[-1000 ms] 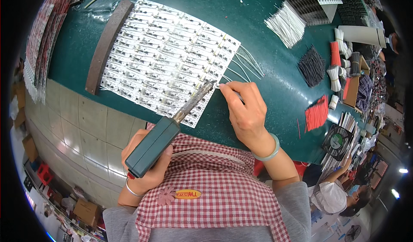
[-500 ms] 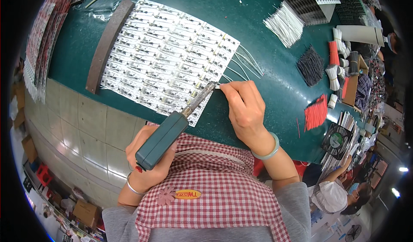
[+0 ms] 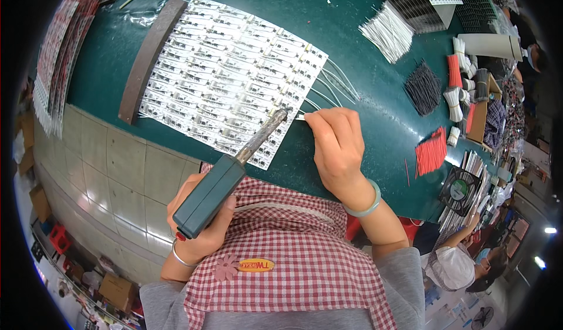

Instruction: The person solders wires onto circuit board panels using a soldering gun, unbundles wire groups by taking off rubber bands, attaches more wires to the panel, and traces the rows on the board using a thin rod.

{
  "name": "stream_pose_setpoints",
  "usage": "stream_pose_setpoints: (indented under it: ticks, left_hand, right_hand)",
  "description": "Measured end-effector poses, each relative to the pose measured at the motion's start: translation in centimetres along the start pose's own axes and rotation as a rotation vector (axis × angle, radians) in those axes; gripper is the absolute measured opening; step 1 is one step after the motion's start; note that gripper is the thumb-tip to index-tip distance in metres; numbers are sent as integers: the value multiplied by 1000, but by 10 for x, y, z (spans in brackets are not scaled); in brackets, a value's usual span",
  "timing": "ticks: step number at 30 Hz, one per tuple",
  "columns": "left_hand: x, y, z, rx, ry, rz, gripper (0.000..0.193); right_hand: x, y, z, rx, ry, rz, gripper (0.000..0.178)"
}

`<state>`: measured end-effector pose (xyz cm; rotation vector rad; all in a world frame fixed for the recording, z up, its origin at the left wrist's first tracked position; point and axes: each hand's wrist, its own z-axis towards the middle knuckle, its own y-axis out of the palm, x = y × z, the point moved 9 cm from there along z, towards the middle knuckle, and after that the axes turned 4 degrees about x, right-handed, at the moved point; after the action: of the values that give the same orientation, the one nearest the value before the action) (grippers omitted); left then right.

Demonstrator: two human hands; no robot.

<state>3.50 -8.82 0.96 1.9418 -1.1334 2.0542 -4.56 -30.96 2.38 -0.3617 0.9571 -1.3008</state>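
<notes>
My left hand [image 3: 202,213] is closed round the dark green handle of a soldering iron [image 3: 212,192]. Its metal barrel slants up and right, and the tip lies over the lower right part of a white circuit board panel [image 3: 229,72]. Rows of small parts and white wires cover that panel. Beside its right edge my right hand [image 3: 340,148] pinches a white wire [image 3: 301,117], whose short end points at the board. Several white wires [image 3: 337,81] stick out past the panel's right edge. The fingers hide the rest of the held wire.
A brown bar [image 3: 151,60] lies along the panel's left edge. To the right on the green table [image 3: 375,113] are piles of white wires [image 3: 388,32], black wires [image 3: 422,88] and red wires [image 3: 431,151]. A small fan [image 3: 460,190] stands near the right edge. Another person [image 3: 454,265] sits at right.
The soldering iron has drawn back slightly left and down-left, its tip now apart from my right fingertips. My right hand has shifted a little to the right, still pinching the wire.
</notes>
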Motion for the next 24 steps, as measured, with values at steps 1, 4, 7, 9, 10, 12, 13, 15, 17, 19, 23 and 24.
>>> stream_pose_setpoints:
  ticks: [1, 4, 7, 9, 10, 12, 13, 15, 17, 19, 23, 24]
  left_hand:
    - [0, 0, 0, -3, 6, -1, 25]
    - [4, 1, 2, -3, 25, 3, 23]
    - [12, 2, 5, 15, 66, 5, 20]
    - [18, 0, 8, 31, 89, 3, 19]
    - [22, 0, 9, 25, 115, 23, 18]
    - [27, 0, 12, 18, 141, 45, 17]
    - [30, 1, 12, 5, 160, 65, 17]
    - [33, 2, 13, -8, 180, 85, 17]
    - [32, 4, 13, -22, 167, 95, 17]
    - [31, 4, 13, -18, 160, 90, 17]
    - [30, 4, 10, -36, 175, 111, 17]
    - [29, 3, 9, -36, 175, 112, 17]
  right_hand:
    - [-3, -1, -1, 0, -12, 2, 30]
    - [-9, -2, -4, -3, -21, 49, 31]
    - [-8, 2, -7, -29, 8, 91, 32]
    - [-8, 3, -8, -42, 3, 98, 33]
    - [-8, 4, -8, -48, -2, 100, 33]
    - [-7, 5, -9, -53, 2, 89, 34]
    - [-8, 6, -9, -59, -3, 89, 34]
    - [-8, 5, -9, -54, -5, 85, 34]
    - [-9, 6, -8, -66, -13, 81, 34]
    - [-9, 7, -8, -73, -14, 77, 34]
    - [-10, 7, -8, -76, -14, 62, 33]
    - [-9, 7, -8, -75, -6, 59, 33]
